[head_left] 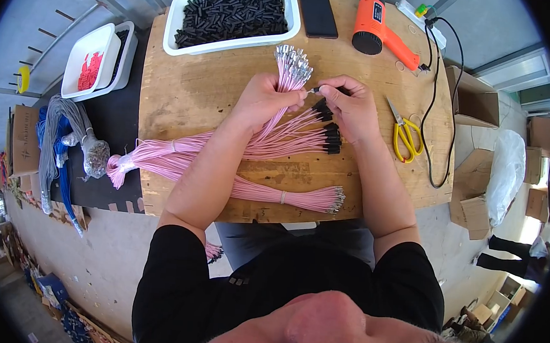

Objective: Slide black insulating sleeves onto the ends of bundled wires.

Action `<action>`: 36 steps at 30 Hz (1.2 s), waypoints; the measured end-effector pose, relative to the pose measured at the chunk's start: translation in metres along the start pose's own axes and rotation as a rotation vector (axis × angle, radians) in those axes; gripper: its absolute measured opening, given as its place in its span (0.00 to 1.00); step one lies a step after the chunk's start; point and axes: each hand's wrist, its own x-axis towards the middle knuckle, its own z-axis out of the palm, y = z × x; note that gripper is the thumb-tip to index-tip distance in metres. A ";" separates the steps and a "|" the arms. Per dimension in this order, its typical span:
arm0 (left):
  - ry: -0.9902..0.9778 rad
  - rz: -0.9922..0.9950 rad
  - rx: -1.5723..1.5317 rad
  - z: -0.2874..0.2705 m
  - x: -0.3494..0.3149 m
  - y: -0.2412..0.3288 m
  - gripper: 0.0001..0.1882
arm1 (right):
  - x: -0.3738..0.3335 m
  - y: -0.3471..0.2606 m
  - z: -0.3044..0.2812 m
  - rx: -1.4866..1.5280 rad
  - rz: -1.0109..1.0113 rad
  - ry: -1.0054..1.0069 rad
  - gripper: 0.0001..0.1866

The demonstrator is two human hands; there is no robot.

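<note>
Our left hand's (262,100) fingers close around the pink wire bundle (288,83). At their three o'clock, our right hand (354,108) pinches a black sleeve (342,90), long axis roughly nine-to-three, its nine o'clock end at a metal wire tip (312,90); contact we cannot tell.

Wooden tabletop (188,95); pale grey floor (112,259)

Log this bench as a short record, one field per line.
Left hand: holds pink wires with metal tips
Right hand: pinches a black sleeve by one tip
Far side: white tub of black sleeves, phone, orange heat gun
Right of hands: scissors with yellow handles
Near side: tied bundle of pink wires
</note>
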 end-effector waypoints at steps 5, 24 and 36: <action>0.039 -0.016 -0.021 0.003 0.001 0.000 0.09 | 0.000 -0.001 -0.005 0.027 0.003 -0.001 0.05; 0.015 0.000 0.070 0.000 0.000 -0.001 0.09 | 0.003 -0.009 -0.011 0.262 0.248 -0.144 0.10; -0.013 -0.028 0.066 0.003 -0.003 0.004 0.10 | 0.003 -0.011 -0.013 0.247 0.232 -0.110 0.09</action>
